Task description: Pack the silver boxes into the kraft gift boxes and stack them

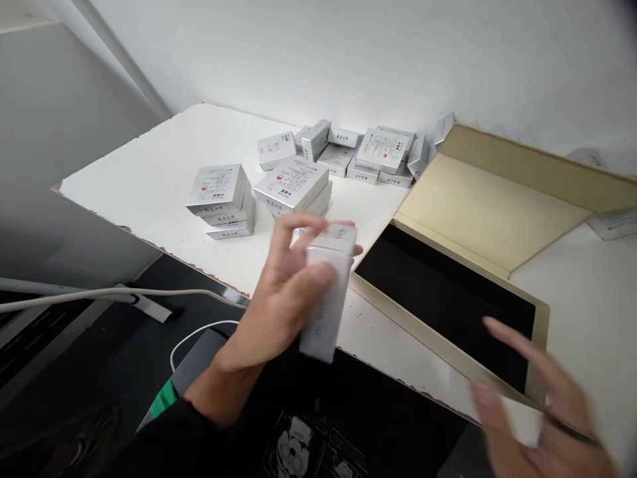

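Observation:
A small silver-white carton (328,299) is gripped in my left hand (283,285), thumb on the near face and fingers behind. It is held upright in front of the table edge, slightly blurred. My right hand (542,405), also blurred, has thumb and index finger spread with nothing between them. It hovers over the near right corner of a large gold box (418,345), whose lid (502,192) stands open. The box's black interior (448,299) shows no items. Just beyond my left hand is a stack of silver cartons (293,182).
Another stack of cartons (221,189) stands to the left on the white table (164,159). Several more cartons (383,149) lie along the wall, some partly behind the gold lid. White cables (189,292) run below the table's chipped left edge.

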### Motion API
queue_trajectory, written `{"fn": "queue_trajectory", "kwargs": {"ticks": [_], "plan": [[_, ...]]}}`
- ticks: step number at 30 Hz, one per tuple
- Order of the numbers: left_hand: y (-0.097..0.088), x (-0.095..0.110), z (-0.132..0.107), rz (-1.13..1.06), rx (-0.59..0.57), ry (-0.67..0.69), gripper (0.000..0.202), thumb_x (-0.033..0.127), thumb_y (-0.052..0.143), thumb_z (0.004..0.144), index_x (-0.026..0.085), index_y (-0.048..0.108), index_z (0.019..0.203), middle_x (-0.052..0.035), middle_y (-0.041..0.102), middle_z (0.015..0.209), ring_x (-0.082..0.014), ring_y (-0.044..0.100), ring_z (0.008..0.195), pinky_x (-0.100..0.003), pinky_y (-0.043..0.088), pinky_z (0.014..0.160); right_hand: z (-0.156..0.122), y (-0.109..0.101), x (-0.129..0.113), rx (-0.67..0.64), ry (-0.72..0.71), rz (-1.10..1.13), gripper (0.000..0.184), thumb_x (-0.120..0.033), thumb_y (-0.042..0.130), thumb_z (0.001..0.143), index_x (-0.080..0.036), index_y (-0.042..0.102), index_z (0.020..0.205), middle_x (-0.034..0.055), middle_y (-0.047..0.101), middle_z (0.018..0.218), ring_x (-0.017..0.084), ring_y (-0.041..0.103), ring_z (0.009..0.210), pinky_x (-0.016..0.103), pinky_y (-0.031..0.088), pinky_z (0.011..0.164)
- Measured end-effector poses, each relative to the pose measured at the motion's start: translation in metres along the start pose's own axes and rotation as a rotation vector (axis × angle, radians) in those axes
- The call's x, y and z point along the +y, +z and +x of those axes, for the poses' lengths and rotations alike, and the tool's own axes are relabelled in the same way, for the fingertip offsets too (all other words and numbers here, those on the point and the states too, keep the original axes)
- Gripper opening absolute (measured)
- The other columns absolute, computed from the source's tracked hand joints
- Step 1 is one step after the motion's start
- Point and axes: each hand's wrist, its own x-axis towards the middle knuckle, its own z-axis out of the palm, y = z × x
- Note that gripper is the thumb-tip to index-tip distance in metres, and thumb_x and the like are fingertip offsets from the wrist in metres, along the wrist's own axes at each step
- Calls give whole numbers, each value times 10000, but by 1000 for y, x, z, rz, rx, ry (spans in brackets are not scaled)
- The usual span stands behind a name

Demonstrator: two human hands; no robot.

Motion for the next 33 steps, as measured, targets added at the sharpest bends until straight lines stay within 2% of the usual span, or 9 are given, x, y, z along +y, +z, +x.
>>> {"fn": "queue_trajectory", "kwargs": {"ticks": [3, 6, 10, 13, 18, 25, 27, 29, 33], "plan": [[30, 10, 28, 557, -249, 180, 353, 274, 667, 947, 295, 574, 1288, -77, 565, 1385, -283, 635, 1220, -459, 564, 1028, 7, 16, -2, 110, -393, -327, 371, -418, 653, 968, -304, 620, 1319, 54, 744, 1052, 285, 685, 915, 509, 534, 866], [61, 9, 57, 991, -518, 359, 317, 296, 662, 968, 217, 638, 1275, -147, 511, 1375, -283, 625, 1131, -440, 561, 977, 17, 21, 4, 217, -676, -521, 227, -334, 712, 969, -145, 649, 1077, 45, 690, 794, 173, 573, 683, 356, 456, 693], [79, 0, 85, 1416, -859, 388, 274, 319, 664, 970, 179, 700, 1203, -162, 584, 1151, -317, 637, 1003, -454, 527, 902, 29, 12, 23, 267, -807, -513, 229, -328, 690, 985, -116, 636, 918, 52, 655, 723, 144, 488, 637, 321, 385, 619], [77, -2, 92, 1510, -1098, 336, 280, 397, 681, 966, 224, 734, 1181, -138, 605, 1108, -316, 636, 989, -440, 503, 914, 32, 6, 38, 290, -836, -459, 283, -353, 579, 1045, -118, 631, 895, 75, 668, 730, 153, 494, 653, 321, 383, 626], [74, -2, 87, 1433, -1138, 414, 341, 383, 685, 961, 240, 711, 1270, -160, 607, 1228, -321, 632, 1049, -454, 477, 980, 32, 8, 49, 357, -823, -441, 355, -379, 458, 1089, -142, 614, 876, 67, 652, 688, 154, 469, 635, 326, 353, 614], [76, -8, 87, 1145, -1156, 373, 316, 177, 676, 905, 198, 756, 1210, -154, 627, 1278, -267, 678, 1047, -312, 523, 815, 32, 12, 49, 381, -808, -451, 341, -379, 454, 1091, -159, 598, 873, 48, 638, 673, 148, 453, 630, 319, 326, 609], [77, -8, 88, 1227, -1223, 218, 262, 325, 655, 977, 196, 784, 1166, -144, 691, 1195, -278, 692, 1024, -320, 521, 782, 31, 12, 51, 379, -804, -445, 349, -387, 439, 1095, -164, 596, 878, 46, 646, 681, 147, 457, 634, 318, 325, 612], [78, -7, 88, 1274, -1282, 60, 443, 552, 536, 1036, 218, 794, 1172, -138, 730, 1184, -299, 702, 1034, -344, 527, 793, 31, 13, 52, 376, -797, -440, 354, -385, 422, 1100, -169, 591, 876, 42, 648, 680, 146, 450, 629, 319, 319, 610], [80, -9, 85, 1418, -1310, -69, 789, 837, 491, 913, 295, 617, 1473, -160, 559, 1547, -406, 596, 1329, -510, 479, 1048, 31, 13, 52, 379, -792, -437, 332, -359, 438, 1096, -171, 582, 863, 39, 638, 657, 144, 438, 618, 319, 315, 607]]}}
